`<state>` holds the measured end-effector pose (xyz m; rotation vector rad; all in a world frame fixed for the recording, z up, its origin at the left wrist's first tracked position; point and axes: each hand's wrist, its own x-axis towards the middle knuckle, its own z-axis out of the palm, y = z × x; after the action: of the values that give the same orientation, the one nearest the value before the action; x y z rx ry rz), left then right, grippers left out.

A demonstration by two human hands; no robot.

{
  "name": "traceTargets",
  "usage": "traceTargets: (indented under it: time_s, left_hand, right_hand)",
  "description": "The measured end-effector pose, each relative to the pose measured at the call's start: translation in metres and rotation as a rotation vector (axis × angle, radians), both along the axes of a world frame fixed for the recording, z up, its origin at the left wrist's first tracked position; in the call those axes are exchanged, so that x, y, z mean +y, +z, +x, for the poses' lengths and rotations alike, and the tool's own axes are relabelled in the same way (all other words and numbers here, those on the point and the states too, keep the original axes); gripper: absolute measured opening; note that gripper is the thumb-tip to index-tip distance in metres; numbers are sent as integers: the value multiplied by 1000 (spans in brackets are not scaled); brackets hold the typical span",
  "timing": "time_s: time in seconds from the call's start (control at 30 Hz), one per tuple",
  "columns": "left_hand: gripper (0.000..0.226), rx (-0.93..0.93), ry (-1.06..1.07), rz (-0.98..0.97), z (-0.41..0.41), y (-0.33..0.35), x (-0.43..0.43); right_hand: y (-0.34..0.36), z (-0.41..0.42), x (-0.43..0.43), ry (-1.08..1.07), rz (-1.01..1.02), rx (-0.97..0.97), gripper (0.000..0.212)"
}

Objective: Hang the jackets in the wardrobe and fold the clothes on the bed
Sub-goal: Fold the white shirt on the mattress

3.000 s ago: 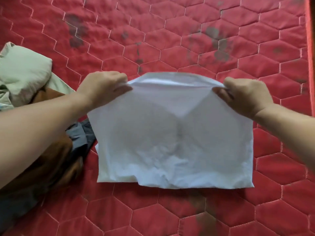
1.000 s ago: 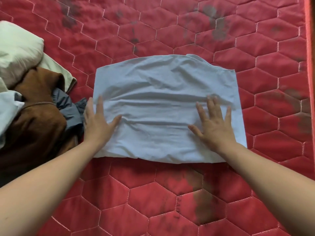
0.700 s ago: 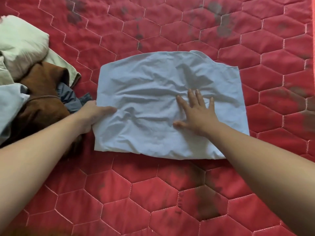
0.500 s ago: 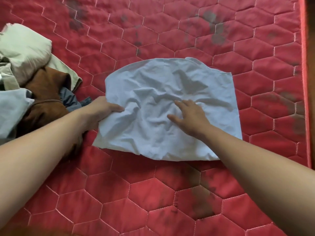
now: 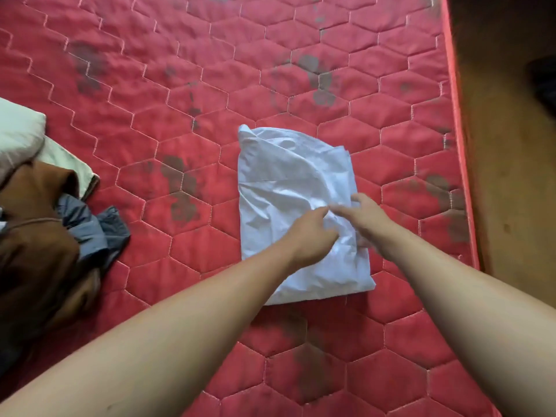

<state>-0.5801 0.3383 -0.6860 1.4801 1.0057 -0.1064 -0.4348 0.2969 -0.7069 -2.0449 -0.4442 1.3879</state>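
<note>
left hand (image 5: 313, 233), right hand (image 5: 367, 218) loosely touch folded cloth (image 5: 288, 176).

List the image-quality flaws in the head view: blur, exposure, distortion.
Head view: left hand and right hand are motion-blurred, outlines smeared; the white garment is bright, its creases partly washed out; the clothes pile at left and the floor at right are dim; the mattress quilting lines bow from the wide-angle lens.

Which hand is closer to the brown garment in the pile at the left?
Left. The left hand is over the folded white cloth, right of the brown garment; the right hand is farther right, over the same cloth.
</note>
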Motion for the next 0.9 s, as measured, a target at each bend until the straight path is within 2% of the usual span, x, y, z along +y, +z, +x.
traceTargets:
  time_s: [0.07, 0.13, 0.2, 0.27, 0.37, 0.47, 0.53, 0.57, 0.63, 0.73, 0.8, 0.9]
  left_hand:
    - [51, 112, -40, 434, -24, -27, 3]
    - [49, 199, 0, 713, -49, -46, 13]
    - [54, 318, 78, 717, -68, -61, 30]
    - [60, 318, 120, 600, -77, -70, 44]
    - [68, 277, -18, 692, -78, -72, 52]
    - [73, 328, -204, 802, -70, -76, 63]
    - [69, 367, -222, 845, -65, -78, 72]
    - [65, 372, -181, 869, -62, -79, 76]
    - [65, 358, -143, 973, -54, -82, 86]
    - [75, 408, -327, 1101, -36, -101, 107]
    - [75, 449, -410, 1080, -32, -118, 118]
    - [74, 396, -395, 1024, -38, -140, 124]
  right_hand:
    - [-14, 4, -13, 123, -51, -146, 51]
    - [-25, -5, -18, 287, -91, -338, 50]
    - [-33, -17, -18, 360, -56, -462, 47]
    - [-33, -22, -21, 276, -16, -498, 54]
    - [-36, -13, -37, 191, -65, -570, 61]
    - [-47, -3, -46, 342, -191, -781, 79]
    - [-50, -4, -39, 414, -88, -993, 79]
    - [-52, -8, -32, 467, 16, -1032, 74]
    - [-58, -17, -13, 626, 138, -1029, 67]
    - [-77, -23, 19, 871, 83, -1039, 75]
    - [-93, -18, 28, 932, 36, -1074, 77]
    - [-110, -12, 29, 911, 58, -1101, 78]
